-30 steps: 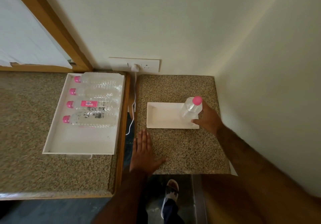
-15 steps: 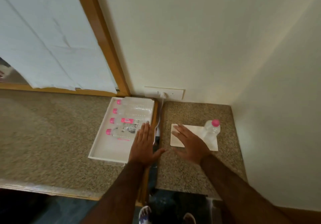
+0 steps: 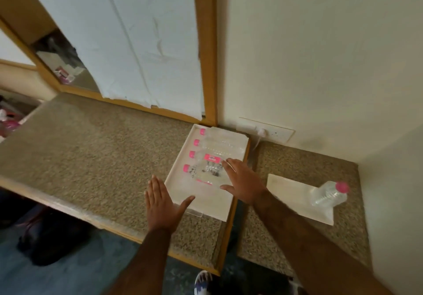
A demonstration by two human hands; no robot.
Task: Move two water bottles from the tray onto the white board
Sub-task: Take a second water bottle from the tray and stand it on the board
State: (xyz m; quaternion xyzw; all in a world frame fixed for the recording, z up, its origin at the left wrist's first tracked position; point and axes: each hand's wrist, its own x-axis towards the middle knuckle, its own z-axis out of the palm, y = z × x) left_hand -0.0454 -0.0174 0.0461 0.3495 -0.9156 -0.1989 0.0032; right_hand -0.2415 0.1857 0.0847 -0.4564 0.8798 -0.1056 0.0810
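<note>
The right hand (image 3: pixel 243 183) reaches over the white tray (image 3: pixel 219 210) with fingers spread and palm down, holding nothing; its fingertips lie over the bottoms of the two nearest bottles, though the blur hides whether they touch. Four clear bottles with pink caps (image 3: pixel 206 159) lie side by side in the tray, caps pointing to the left. The left hand (image 3: pixel 162 205) is flat and loose, fingers together, empty, hovering at the tray's near left corner over the speckled table (image 3: pixel 91 157). To the right of the right hand, well apart from it, a white board (image 3: pixel 288 194) lies on a separate table top. One bottle (image 3: pixel 327 194) stands upright on the board's far right end. Beyond the tray a wall socket (image 3: pixel 270 131) holds a white plug.
</note>
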